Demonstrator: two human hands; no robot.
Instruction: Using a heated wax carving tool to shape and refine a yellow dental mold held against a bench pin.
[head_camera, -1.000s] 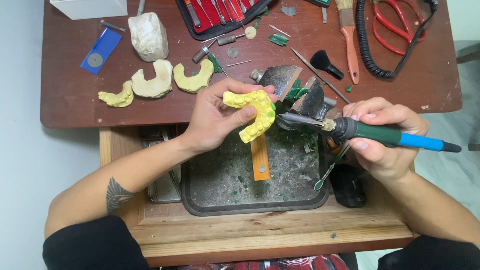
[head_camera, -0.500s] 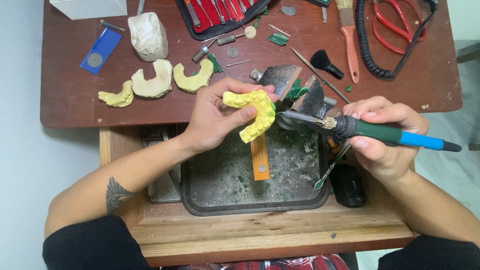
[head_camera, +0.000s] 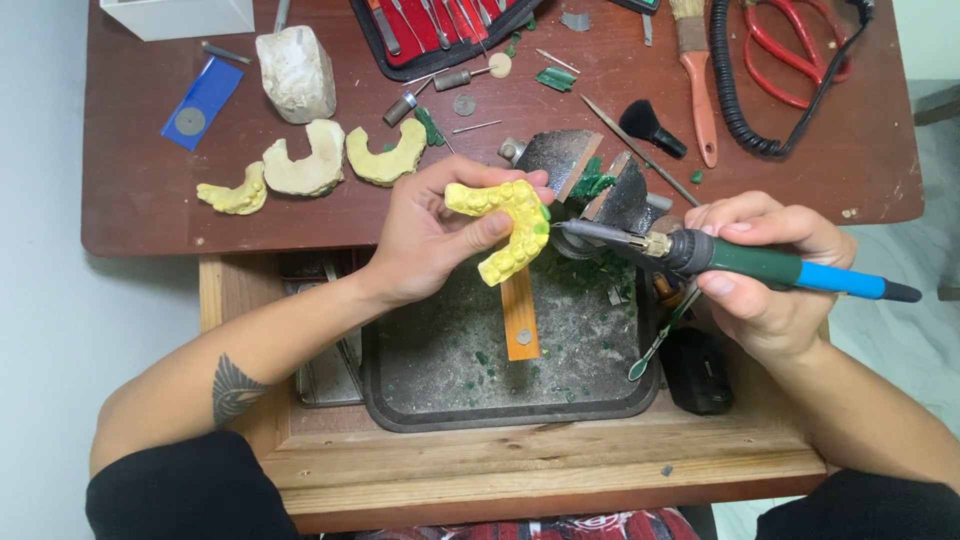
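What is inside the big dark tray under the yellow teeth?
The tray holds scattered green crumbs and an orange wooden strip. The strip's top end is hidden behind the yellow teeth model in the left hand.

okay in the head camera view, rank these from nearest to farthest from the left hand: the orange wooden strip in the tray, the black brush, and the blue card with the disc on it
1. Orange wooden strip: just below and right of the left hand, in the dark tray.
2. Black brush: up and to the right, on the brown table.
3. Blue card: far up left, near the table's back corner.
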